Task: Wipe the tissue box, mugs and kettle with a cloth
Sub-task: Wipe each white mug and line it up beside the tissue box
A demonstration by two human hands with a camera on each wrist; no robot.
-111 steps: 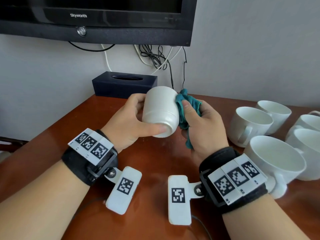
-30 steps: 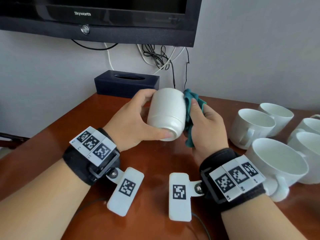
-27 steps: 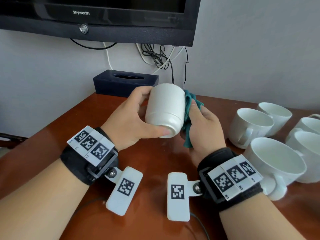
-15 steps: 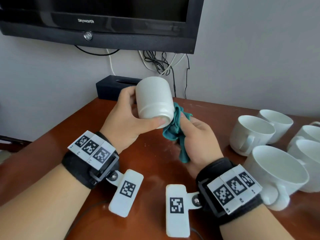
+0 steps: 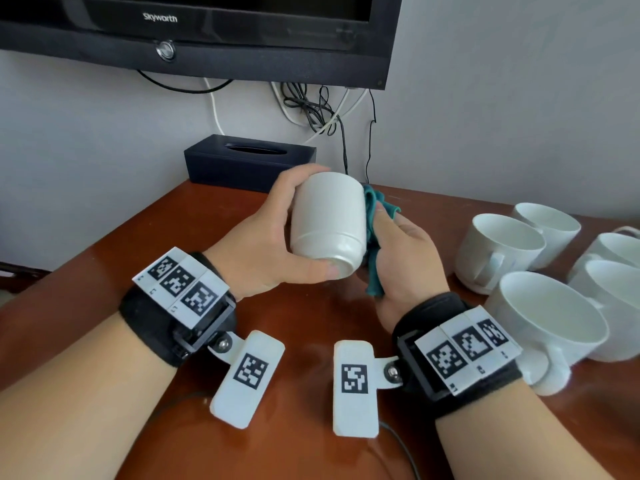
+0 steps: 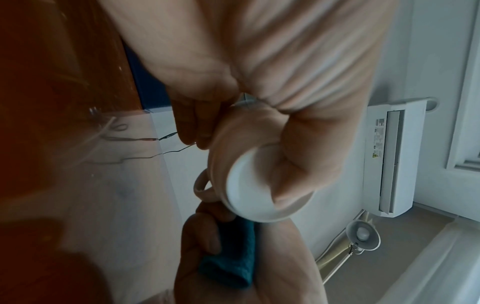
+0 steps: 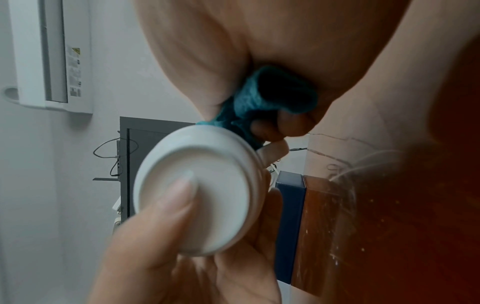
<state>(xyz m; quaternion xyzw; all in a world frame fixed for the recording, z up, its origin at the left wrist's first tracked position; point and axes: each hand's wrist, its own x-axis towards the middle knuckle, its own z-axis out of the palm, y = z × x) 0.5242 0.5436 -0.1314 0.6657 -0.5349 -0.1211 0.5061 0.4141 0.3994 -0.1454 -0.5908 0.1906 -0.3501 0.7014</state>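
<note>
Head view: my left hand (image 5: 263, 251) grips a white mug (image 5: 327, 221) lifted off the table (image 5: 104, 271), tipped so its base faces me, thumb across the base rim and fingers curled over the far side. My right hand (image 5: 403, 258) sits just right of the mug, fingers closed on a teal cloth (image 5: 374, 237) that is pressed against the mug's right wall, with a tail hanging below my palm. Behind the mug, against the wall, lies the dark tissue box (image 5: 249, 162). Right of the mug, well apart from it, stand the other white mugs (image 5: 498, 251) in a cluster on the table. Both forearms reach in from below, wrists raised.

Left wrist view: my left hand (image 6: 298, 102) wraps the mug (image 6: 249, 181), thumb lying over its round base, and the handle sticks out to the left. Below the mug, my right hand (image 6: 207, 257) pinches the cloth (image 6: 231, 257), which touches the mug's lower edge.

Right wrist view: my right hand (image 7: 233, 51) clamps the bunched cloth (image 7: 262, 100) between thumb and curled fingers, right above the mug (image 7: 197, 189), touching its upper wall. My left thumb presses the mug's base from below, the left hand (image 7: 182, 257) cupping it. Right of the mug, the tissue box (image 7: 289, 222) shows edge-on.
</note>
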